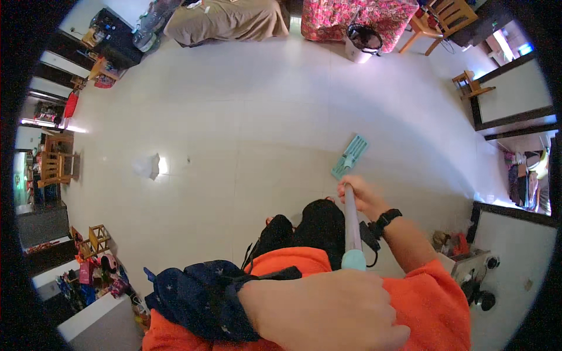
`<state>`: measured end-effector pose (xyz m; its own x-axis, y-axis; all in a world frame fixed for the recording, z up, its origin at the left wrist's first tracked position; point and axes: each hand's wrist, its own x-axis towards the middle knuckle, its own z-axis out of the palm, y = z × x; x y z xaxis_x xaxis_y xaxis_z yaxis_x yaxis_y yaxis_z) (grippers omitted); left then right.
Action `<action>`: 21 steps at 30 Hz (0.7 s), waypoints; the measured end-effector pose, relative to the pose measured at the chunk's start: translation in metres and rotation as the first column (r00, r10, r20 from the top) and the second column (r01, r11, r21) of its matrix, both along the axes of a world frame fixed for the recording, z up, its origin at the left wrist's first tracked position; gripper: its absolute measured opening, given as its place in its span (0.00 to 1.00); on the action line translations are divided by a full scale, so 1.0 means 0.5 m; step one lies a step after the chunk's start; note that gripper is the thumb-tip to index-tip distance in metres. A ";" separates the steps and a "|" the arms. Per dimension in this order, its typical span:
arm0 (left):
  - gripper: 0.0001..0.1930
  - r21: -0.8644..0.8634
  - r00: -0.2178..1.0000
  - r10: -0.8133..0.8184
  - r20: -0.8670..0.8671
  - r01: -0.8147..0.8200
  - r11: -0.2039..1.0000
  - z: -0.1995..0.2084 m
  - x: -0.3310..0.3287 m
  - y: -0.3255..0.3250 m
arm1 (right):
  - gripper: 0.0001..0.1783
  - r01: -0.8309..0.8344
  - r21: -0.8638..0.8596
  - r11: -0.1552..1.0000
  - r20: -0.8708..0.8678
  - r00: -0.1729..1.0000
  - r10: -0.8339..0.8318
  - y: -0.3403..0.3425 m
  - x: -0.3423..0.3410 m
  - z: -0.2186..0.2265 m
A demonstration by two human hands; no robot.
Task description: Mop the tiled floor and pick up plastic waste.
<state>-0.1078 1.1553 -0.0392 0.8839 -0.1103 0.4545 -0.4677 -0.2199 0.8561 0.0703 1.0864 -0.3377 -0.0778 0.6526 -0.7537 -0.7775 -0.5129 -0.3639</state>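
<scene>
A flat mop reaches from close to my chest down to the floor. Its flat teal head (350, 156) lies on the pale tiles ahead and slightly to the right. My left hand (328, 307) is closed over the top end of the grey mop pole (352, 222), just behind its teal grip (353, 260). Lower on the pole, my right hand (362, 196) wraps round it, with a black band (386, 220) on that wrist. A dark blue star-patterned sleeve (199, 298) covers my left forearm.
A crumpled white bag (147, 167) lies on the tiled floor (246, 126) to the left. Ahead stand a brown-covered piece of furniture (228, 23), a pink-covered one and a white bin (358, 52). Wooden chairs (449, 20) and a low stool (470, 85) stand by the walls.
</scene>
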 end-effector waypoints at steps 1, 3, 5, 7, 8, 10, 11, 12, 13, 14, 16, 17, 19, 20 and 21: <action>0.11 -0.007 0.999 0.032 -0.001 -0.032 0.999 0.002 -0.011 0.015 | 0.07 -0.011 0.007 1.000 -0.005 1.000 0.011 0.030 -0.014 0.004; 0.11 -0.021 0.996 0.086 0.003 -0.086 0.996 0.002 -0.022 0.045 | 0.07 0.056 -0.061 0.997 -0.014 0.998 -0.056 0.100 -0.036 0.030; 0.11 -0.031 0.991 0.137 -0.006 -0.137 0.990 0.002 -0.024 0.082 | 0.07 -0.003 -0.075 0.997 0.021 1.000 0.004 0.170 -0.058 0.065; 0.10 -0.065 0.959 0.277 0.067 -0.273 0.960 0.009 -0.016 0.121 | 0.07 -0.062 -0.098 0.993 0.053 0.996 0.067 0.230 -0.047 0.043; 0.10 -0.077 0.960 0.273 0.061 -0.269 0.960 -0.003 -0.009 0.138 | 0.07 -0.155 -0.073 0.985 0.120 0.979 0.163 0.251 -0.030 -0.011; 0.04 -0.143 0.879 0.436 0.193 -0.414 0.899 -0.028 -0.017 0.169 | 0.09 -0.316 -0.119 0.941 0.210 0.918 0.335 0.309 -0.034 -0.081; 0.04 -0.144 0.877 0.443 0.188 -0.421 0.895 -0.021 -0.027 0.187 | 0.09 -0.380 -0.084 0.921 0.228 0.893 0.389 0.334 -0.049 -0.096; 0.03 -0.129 0.856 0.498 0.141 -0.483 0.866 -0.006 -0.040 0.207 | 0.08 -0.443 -0.050 0.895 0.247 0.863 0.440 0.359 -0.068 -0.111; 0.01 -0.101 0.815 0.571 0.092 -0.563 0.820 0.011 -0.054 0.219 | 0.08 -0.505 -0.061 0.861 0.242 0.829 0.504 0.398 -0.106 -0.090; 0.01 -0.104 0.803 0.589 0.089 -0.581 0.807 0.023 -0.066 0.232 | 0.08 -0.555 -0.083 0.827 0.240 0.795 0.557 0.435 -0.141 -0.060; 0.03 -0.022 0.727 0.680 -0.096 -0.685 0.728 0.051 -0.088 0.238 | 0.07 -0.664 -0.068 0.745 0.165 0.729 0.665 0.495 -0.209 -0.028; 0.03 -0.019 0.717 0.690 -0.101 -0.695 0.719 0.052 -0.093 0.238 | 0.08 -0.751 -0.077 0.655 0.208 0.631 0.747 0.521 -0.242 -0.046; 0.03 0.114 0.603 0.782 -0.160 -0.776 0.621 0.048 -0.101 0.233 | 0.08 -0.838 -0.081 0.539 0.244 0.508 0.826 0.556 -0.310 -0.060; 0.03 0.123 0.584 0.795 -0.165 -0.787 0.604 0.043 -0.101 0.232 | 0.08 -0.796 -0.036 0.604 0.174 0.590 0.788 0.564 -0.344 -0.049; 0.04 0.131 0.514 0.846 -0.142 -0.837 0.531 0.034 -0.100 0.231 | 0.09 -0.743 -0.001 0.669 0.099 0.666 0.740 0.573 -0.372 -0.041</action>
<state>-0.1580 1.2708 -0.0223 0.6315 0.7125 0.3059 0.1034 -0.4684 0.8775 -0.1159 1.3730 -0.3580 -0.4866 0.4341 -0.7582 -0.1120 -0.8916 -0.4387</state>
